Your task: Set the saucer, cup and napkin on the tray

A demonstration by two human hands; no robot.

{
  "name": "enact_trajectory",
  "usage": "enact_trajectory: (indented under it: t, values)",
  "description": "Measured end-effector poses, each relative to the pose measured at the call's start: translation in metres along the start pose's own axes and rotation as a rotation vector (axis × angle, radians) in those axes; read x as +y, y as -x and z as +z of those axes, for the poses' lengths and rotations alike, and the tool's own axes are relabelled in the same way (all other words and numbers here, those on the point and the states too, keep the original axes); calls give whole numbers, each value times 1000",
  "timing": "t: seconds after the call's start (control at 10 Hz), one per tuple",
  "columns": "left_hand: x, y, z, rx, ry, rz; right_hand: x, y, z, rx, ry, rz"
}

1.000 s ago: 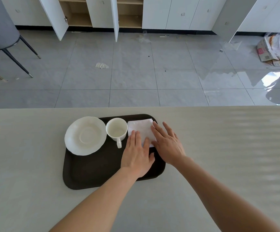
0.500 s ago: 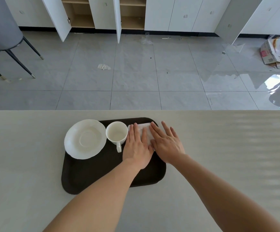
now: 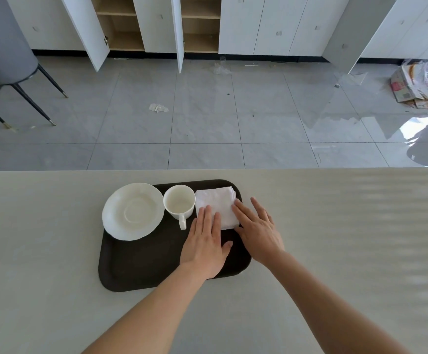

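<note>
A dark brown tray (image 3: pixel 141 264) lies on the pale table. On it a white saucer (image 3: pixel 133 211) sits at the far left, overhanging the rim. An empty white cup (image 3: pixel 179 202) stands beside it, handle toward me. A folded white napkin (image 3: pixel 215 200) lies at the tray's far right corner. My left hand (image 3: pixel 205 245) is flat, fingers together, fingertips on the napkin's near edge. My right hand (image 3: pixel 257 229) lies flat with fingers spread, fingertips touching the napkin's right near corner. Neither hand holds anything.
The pale table (image 3: pixel 348 238) stretches wide on both sides of the tray. Beyond its far edge is a grey tiled floor with white cabinets (image 3: pixel 271 24), some doors open, a chair (image 3: pixel 8 72) at left and cardboard (image 3: pixel 417 85) at right.
Both hands slid forward over the napkin, then drew back toward me, so more of the napkin shows now. The saucer, cup and tray have not moved.
</note>
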State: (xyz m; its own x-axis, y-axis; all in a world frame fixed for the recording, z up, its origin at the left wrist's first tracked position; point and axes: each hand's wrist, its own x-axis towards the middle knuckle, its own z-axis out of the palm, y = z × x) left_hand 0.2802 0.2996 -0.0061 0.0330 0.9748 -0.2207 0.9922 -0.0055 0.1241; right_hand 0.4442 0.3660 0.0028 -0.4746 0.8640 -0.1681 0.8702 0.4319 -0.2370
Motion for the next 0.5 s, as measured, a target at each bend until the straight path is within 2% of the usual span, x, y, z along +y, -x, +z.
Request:
enact_trajectory:
  t: [0.2,0.3,0.5]
  values:
    - [-1,-2,2,-67,-63,-10,-2,-1,-1,-43,70,-18]
    - [1,0,-5,-19,-43,-20,-6,2,-8,-26,20,-7]
    - [9,30,-37,129,-36,123,-25,17,-37,90,-102,31]
